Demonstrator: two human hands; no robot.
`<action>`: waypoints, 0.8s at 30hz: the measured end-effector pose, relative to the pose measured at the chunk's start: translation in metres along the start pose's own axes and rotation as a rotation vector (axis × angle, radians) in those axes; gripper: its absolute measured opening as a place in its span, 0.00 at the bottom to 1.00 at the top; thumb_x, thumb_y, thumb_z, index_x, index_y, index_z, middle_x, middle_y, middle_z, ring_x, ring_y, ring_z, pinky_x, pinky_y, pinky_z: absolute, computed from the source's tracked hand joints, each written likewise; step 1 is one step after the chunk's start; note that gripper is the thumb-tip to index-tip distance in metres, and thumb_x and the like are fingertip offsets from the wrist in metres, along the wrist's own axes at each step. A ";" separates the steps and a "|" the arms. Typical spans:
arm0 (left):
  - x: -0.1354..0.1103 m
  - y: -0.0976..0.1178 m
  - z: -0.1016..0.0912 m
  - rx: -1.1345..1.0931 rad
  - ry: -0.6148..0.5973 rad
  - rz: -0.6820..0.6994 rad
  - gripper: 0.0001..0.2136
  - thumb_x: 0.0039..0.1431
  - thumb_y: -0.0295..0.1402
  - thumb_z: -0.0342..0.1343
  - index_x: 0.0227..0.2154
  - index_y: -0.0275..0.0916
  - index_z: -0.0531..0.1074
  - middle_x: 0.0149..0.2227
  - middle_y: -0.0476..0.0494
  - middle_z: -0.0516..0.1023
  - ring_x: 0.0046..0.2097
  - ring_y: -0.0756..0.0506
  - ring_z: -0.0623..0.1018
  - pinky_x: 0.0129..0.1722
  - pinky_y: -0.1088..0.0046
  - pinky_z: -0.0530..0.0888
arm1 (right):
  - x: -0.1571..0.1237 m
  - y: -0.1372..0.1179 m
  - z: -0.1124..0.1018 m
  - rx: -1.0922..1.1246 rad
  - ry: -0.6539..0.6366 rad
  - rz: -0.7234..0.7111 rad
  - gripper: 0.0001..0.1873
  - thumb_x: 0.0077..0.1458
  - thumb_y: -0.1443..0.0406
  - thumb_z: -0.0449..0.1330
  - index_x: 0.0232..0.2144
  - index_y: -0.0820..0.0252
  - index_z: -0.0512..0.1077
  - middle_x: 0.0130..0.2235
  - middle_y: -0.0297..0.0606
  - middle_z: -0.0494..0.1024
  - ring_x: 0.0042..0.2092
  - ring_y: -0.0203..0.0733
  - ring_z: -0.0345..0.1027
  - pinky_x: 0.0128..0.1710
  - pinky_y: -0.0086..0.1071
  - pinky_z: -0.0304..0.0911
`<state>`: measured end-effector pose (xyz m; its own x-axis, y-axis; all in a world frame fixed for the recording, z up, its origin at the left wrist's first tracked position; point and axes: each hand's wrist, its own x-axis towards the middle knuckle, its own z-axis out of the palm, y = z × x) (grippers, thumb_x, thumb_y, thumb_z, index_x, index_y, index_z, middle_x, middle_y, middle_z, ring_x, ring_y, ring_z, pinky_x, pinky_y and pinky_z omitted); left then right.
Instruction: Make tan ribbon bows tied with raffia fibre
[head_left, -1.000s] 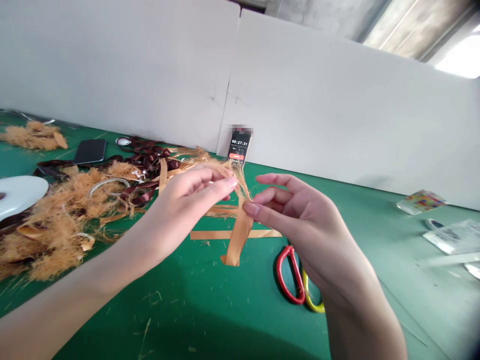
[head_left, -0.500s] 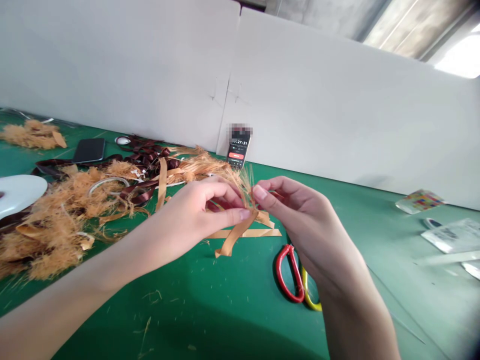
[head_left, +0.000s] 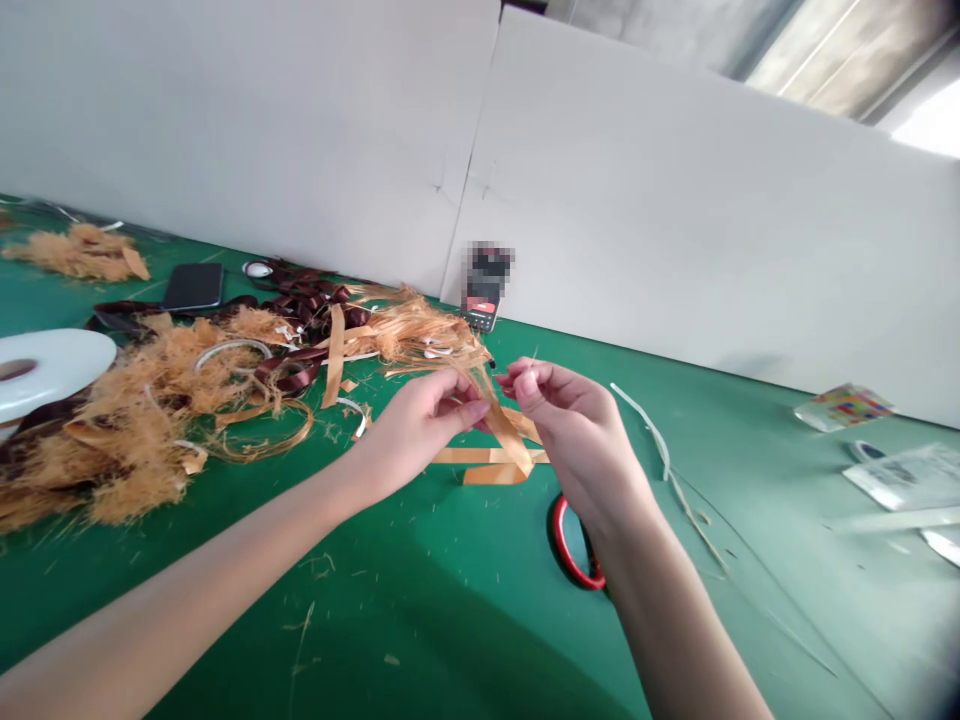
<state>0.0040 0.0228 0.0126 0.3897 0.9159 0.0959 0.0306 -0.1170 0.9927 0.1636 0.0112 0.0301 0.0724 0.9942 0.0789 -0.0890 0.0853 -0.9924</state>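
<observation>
Left hand (head_left: 427,425): nearly closed, fingers curled, thumb and forefinger pinched on a frayed tan satin ribbon (head_left: 504,450) at the centre of the frame. Right hand (head_left: 570,425): partly closed, fingertips (head_left: 521,378) drawn together at the ribbon's loose strands, just beside the left hand; whether they grip cannot be told. The ribbon's lower length lies in a loose loop on a green work mat (head_left: 390,620) beneath both hands. Also present: red-handled scissors (head_left: 571,545), partly under the right wrist; a pale fibre strip (head_left: 649,430) right of the right hand; a heap of frayed fibres and ribbon (head_left: 127,420) at left; a white spool (head_left: 45,360) at far left; a dark brown ribbon tangle (head_left: 307,310) at upper centre-left; a black smartphone (head_left: 193,286) beyond it; a second phone (head_left: 481,315) upright against a white board (head_left: 675,200); two printed packets (head_left: 900,475) at right.
</observation>
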 end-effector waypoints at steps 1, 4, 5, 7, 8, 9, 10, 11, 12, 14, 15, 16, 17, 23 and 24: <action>-0.002 -0.005 0.002 -0.044 0.037 -0.018 0.07 0.59 0.36 0.56 0.29 0.38 0.69 0.32 0.48 0.75 0.38 0.46 0.75 0.41 0.69 0.69 | 0.001 0.005 0.000 0.039 0.005 0.018 0.12 0.41 0.60 0.71 0.23 0.60 0.73 0.33 0.34 0.72 0.37 0.36 0.66 0.40 0.30 0.60; -0.008 -0.022 0.010 -0.297 0.153 -0.097 0.06 0.58 0.35 0.57 0.30 0.38 0.70 0.34 0.49 0.74 0.41 0.47 0.73 0.45 0.70 0.67 | -0.003 0.021 0.000 0.100 -0.005 0.093 0.12 0.38 0.62 0.71 0.20 0.61 0.72 0.28 0.31 0.69 0.34 0.34 0.62 0.39 0.30 0.57; -0.009 -0.029 0.012 -0.405 0.155 -0.120 0.06 0.59 0.35 0.57 0.30 0.38 0.69 0.34 0.49 0.73 0.41 0.48 0.73 0.45 0.71 0.67 | -0.005 0.026 -0.001 0.112 -0.013 0.122 0.12 0.38 0.62 0.72 0.19 0.61 0.72 0.27 0.30 0.68 0.33 0.34 0.62 0.39 0.30 0.57; -0.011 -0.042 0.015 -0.582 0.118 -0.162 0.08 0.58 0.36 0.57 0.28 0.38 0.67 0.32 0.50 0.72 0.38 0.49 0.73 0.43 0.72 0.69 | -0.010 0.038 -0.002 0.133 -0.018 0.169 0.13 0.38 0.61 0.72 0.19 0.61 0.72 0.27 0.30 0.68 0.33 0.34 0.61 0.40 0.31 0.56; -0.011 -0.048 0.016 -0.623 0.101 -0.179 0.08 0.58 0.35 0.58 0.28 0.38 0.67 0.31 0.51 0.71 0.36 0.50 0.73 0.41 0.72 0.69 | -0.012 0.045 -0.003 0.143 -0.009 0.182 0.13 0.37 0.61 0.72 0.19 0.61 0.72 0.27 0.30 0.68 0.33 0.34 0.61 0.40 0.31 0.56; -0.011 -0.053 0.015 -0.640 0.084 -0.191 0.08 0.57 0.35 0.58 0.28 0.38 0.67 0.30 0.51 0.70 0.35 0.50 0.74 0.41 0.72 0.69 | -0.014 0.052 -0.004 0.156 0.002 0.189 0.13 0.37 0.60 0.72 0.19 0.61 0.72 0.27 0.30 0.68 0.33 0.34 0.61 0.40 0.31 0.57; -0.012 -0.058 0.014 -0.635 0.071 -0.202 0.09 0.57 0.36 0.59 0.29 0.38 0.66 0.30 0.51 0.70 0.34 0.50 0.74 0.40 0.72 0.69 | -0.016 0.059 -0.006 0.171 0.014 0.195 0.14 0.37 0.60 0.72 0.19 0.60 0.73 0.27 0.30 0.68 0.34 0.35 0.61 0.40 0.31 0.57; -0.012 -0.061 0.013 -0.609 0.057 -0.210 0.09 0.57 0.36 0.59 0.29 0.38 0.66 0.29 0.52 0.70 0.33 0.50 0.74 0.39 0.71 0.70 | -0.018 0.065 -0.007 0.188 0.025 0.202 0.14 0.36 0.59 0.73 0.19 0.60 0.73 0.28 0.30 0.68 0.34 0.35 0.62 0.41 0.30 0.58; -0.012 -0.064 0.011 -0.567 0.044 -0.211 0.09 0.57 0.37 0.59 0.29 0.39 0.66 0.28 0.52 0.70 0.32 0.50 0.74 0.38 0.72 0.69 | -0.020 0.070 -0.008 0.207 0.031 0.212 0.14 0.35 0.59 0.73 0.19 0.60 0.73 0.29 0.31 0.69 0.35 0.35 0.63 0.42 0.30 0.59; -0.013 -0.069 0.007 -0.431 0.019 -0.181 0.10 0.57 0.38 0.59 0.29 0.39 0.66 0.27 0.53 0.69 0.30 0.50 0.72 0.35 0.73 0.68 | -0.023 0.077 -0.009 0.246 0.027 0.234 0.15 0.34 0.58 0.74 0.21 0.59 0.75 0.30 0.32 0.70 0.36 0.37 0.65 0.43 0.32 0.60; -0.013 -0.071 0.005 -0.354 0.000 -0.151 0.10 0.58 0.38 0.59 0.29 0.39 0.67 0.28 0.52 0.69 0.31 0.50 0.71 0.35 0.74 0.67 | -0.024 0.079 -0.009 0.266 0.017 0.244 0.15 0.34 0.58 0.74 0.22 0.58 0.75 0.30 0.33 0.71 0.37 0.38 0.66 0.44 0.33 0.61; -0.013 -0.074 0.003 -0.286 -0.022 -0.119 0.10 0.58 0.38 0.59 0.29 0.38 0.68 0.28 0.51 0.69 0.33 0.49 0.71 0.36 0.74 0.67 | -0.025 0.080 -0.008 0.286 0.003 0.252 0.15 0.33 0.58 0.74 0.23 0.58 0.76 0.30 0.33 0.72 0.38 0.39 0.67 0.46 0.34 0.62; -0.013 -0.078 0.002 -0.236 -0.042 -0.092 0.09 0.58 0.38 0.58 0.29 0.38 0.68 0.30 0.50 0.70 0.35 0.49 0.72 0.37 0.73 0.67 | -0.027 0.080 -0.008 0.306 -0.011 0.259 0.15 0.33 0.58 0.74 0.24 0.57 0.77 0.30 0.34 0.72 0.38 0.40 0.67 0.48 0.35 0.62; -0.010 -0.096 0.002 -0.167 -0.093 -0.114 0.08 0.56 0.38 0.59 0.30 0.38 0.69 0.29 0.49 0.72 0.29 0.49 0.70 0.30 0.73 0.65 | -0.028 0.084 -0.006 0.402 -0.029 0.294 0.15 0.32 0.58 0.75 0.23 0.57 0.76 0.35 0.35 0.75 0.42 0.39 0.70 0.52 0.33 0.62; -0.010 -0.097 0.002 -0.165 -0.102 -0.123 0.08 0.56 0.38 0.59 0.30 0.38 0.69 0.27 0.50 0.71 0.27 0.50 0.69 0.27 0.74 0.64 | -0.027 0.086 -0.008 0.408 -0.024 0.297 0.15 0.33 0.59 0.75 0.23 0.57 0.75 0.35 0.34 0.74 0.41 0.38 0.70 0.51 0.32 0.63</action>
<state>-0.0016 0.0240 -0.0849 0.4832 0.8751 -0.0265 -0.0639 0.0655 0.9958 0.1616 -0.0090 -0.0578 -0.0374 0.9801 -0.1947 -0.4835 -0.1883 -0.8549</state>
